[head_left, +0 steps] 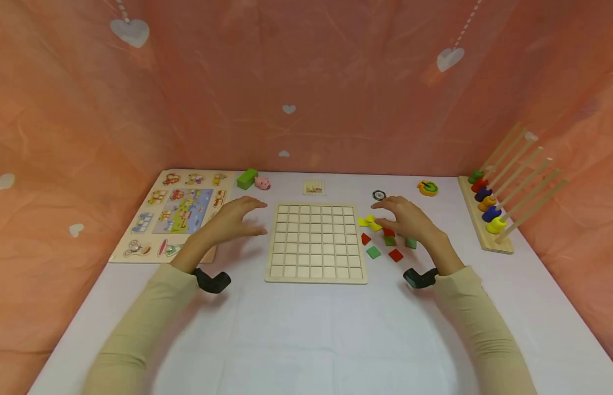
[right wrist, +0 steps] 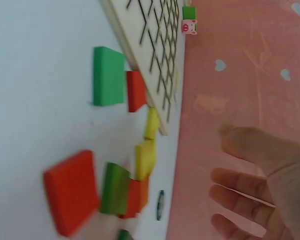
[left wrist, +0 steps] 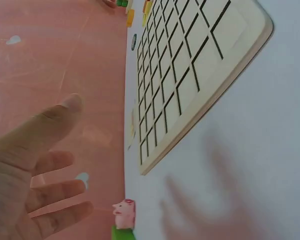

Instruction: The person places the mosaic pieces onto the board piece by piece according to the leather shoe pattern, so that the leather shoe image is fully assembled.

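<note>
A square wooden grid board lies on the white table between the two hands. My left hand hovers off the board's left edge, fingers apart, holding nothing. In the left wrist view the same hand shows relaxed fingers and a shadow below. On the other side, my right hand hangs above a loose group of tiles, with nothing in its fingers. Those tiles include a red tile, a green tile and a yellow tile. The right wrist view shows a green tile close to the board.
A picture puzzle board lies at the left. A green block and a pink pig stand at the back, near a small pattern card. A round badge, an orange-green toy and a peg stand are rightward.
</note>
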A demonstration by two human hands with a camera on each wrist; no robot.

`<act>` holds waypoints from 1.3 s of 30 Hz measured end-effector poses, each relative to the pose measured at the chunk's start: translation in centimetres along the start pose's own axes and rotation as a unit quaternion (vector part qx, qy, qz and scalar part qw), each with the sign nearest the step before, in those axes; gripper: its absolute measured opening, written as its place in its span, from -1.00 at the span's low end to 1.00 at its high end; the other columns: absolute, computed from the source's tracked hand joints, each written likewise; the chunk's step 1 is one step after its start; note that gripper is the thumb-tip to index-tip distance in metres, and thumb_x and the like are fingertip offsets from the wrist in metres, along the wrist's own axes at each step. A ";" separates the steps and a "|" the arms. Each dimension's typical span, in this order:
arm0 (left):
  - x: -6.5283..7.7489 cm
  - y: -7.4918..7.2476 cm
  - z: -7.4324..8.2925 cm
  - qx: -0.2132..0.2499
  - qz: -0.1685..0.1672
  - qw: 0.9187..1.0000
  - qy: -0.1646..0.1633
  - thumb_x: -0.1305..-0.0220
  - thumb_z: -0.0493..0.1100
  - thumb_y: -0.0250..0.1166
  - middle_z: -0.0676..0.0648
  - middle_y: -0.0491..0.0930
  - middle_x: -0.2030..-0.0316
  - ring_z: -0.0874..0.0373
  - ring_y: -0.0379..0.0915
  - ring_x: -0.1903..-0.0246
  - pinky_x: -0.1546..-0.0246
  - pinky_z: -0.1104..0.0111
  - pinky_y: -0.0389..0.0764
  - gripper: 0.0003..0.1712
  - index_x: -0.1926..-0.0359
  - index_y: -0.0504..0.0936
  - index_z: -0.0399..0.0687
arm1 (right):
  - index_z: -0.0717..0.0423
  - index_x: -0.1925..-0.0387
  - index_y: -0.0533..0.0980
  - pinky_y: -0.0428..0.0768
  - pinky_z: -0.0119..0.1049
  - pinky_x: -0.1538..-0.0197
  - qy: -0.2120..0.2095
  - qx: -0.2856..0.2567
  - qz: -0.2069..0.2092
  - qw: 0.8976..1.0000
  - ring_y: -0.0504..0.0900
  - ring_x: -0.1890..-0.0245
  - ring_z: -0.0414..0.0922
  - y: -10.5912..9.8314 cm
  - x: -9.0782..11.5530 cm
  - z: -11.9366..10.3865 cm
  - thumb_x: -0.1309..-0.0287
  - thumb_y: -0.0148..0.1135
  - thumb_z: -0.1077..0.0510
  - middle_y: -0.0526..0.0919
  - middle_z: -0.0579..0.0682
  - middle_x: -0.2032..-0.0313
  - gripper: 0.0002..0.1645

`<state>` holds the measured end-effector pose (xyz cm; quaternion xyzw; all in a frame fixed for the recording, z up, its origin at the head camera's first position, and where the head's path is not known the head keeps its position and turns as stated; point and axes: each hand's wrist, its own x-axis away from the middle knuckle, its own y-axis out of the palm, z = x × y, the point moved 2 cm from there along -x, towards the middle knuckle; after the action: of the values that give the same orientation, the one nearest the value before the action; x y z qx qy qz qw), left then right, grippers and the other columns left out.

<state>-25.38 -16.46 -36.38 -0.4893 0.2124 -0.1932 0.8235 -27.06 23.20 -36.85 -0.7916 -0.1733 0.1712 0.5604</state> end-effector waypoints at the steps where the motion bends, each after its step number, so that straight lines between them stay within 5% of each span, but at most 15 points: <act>1: 0.0 0.2 0.0 0.004 -0.005 1.000 -0.002 0.01 0.04 0.43 -0.26 0.41 -0.14 -0.16 0.29 -0.16 -0.15 -0.01 0.30 -0.24 -0.17 0.45 -0.24 | 0.18 -0.07 0.51 0.39 0.12 -0.13 0.003 -0.005 0.000 1.000 0.38 -0.12 0.15 0.3 0.0 0.0 -0.13 0.28 0.10 0.50 0.20 -0.07 -0.54; 13: 0.1 2.7 -0.6 0.063 -0.038 0.997 0.015 0.09 -0.07 0.49 -0.33 0.40 -0.10 -0.21 0.27 -0.14 -0.19 -0.03 0.24 -0.18 -0.18 0.40 -0.33 | 0.20 -0.02 0.54 0.45 0.02 -0.08 0.037 -0.070 0.011 0.997 0.43 0.00 0.08 3.2 -0.8 0.6 -0.17 0.24 0.12 0.49 0.19 -0.02 -0.60; 23: 0.3 5.1 -1.7 0.068 -0.038 0.997 0.019 0.12 -0.07 0.50 -0.37 0.40 -0.06 -0.25 0.28 -0.10 -0.20 -0.05 0.21 -0.15 -0.18 0.39 -0.39 | 0.23 0.02 0.56 0.42 -0.05 -0.01 0.008 -0.064 0.033 0.997 0.40 0.10 0.05 4.6 -1.9 0.9 -0.12 0.29 0.14 0.50 0.19 0.08 -0.60; 31: 0.8 5.7 -1.5 0.055 -0.035 0.998 -0.011 0.09 -0.01 0.49 -0.32 0.39 -0.10 -0.24 0.24 -0.13 -0.14 -0.13 0.21 -0.17 -0.19 0.42 -0.27 | 0.24 0.08 0.58 0.44 -0.12 0.10 -0.007 -0.061 0.040 0.997 0.42 0.22 0.01 5.0 -2.2 0.9 -0.09 0.31 0.16 0.51 0.15 0.21 -0.65; 39: 0.9 6.0 -1.6 0.044 -0.032 0.999 -0.007 0.07 0.01 0.48 -0.29 0.38 -0.11 -0.22 0.22 -0.14 -0.13 -0.12 0.20 -0.21 -0.17 0.45 -0.22 | 0.25 0.12 0.56 0.45 -0.12 0.11 0.000 -0.054 0.034 0.998 0.42 0.23 0.00 5.0 -2.4 0.8 -0.11 0.29 0.15 0.49 0.11 0.26 -0.68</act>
<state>-24.83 -15.47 -42.52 -0.4607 0.1824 -0.2255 0.8388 -29.09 21.20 -41.70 -0.8261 -0.1557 0.1803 0.5107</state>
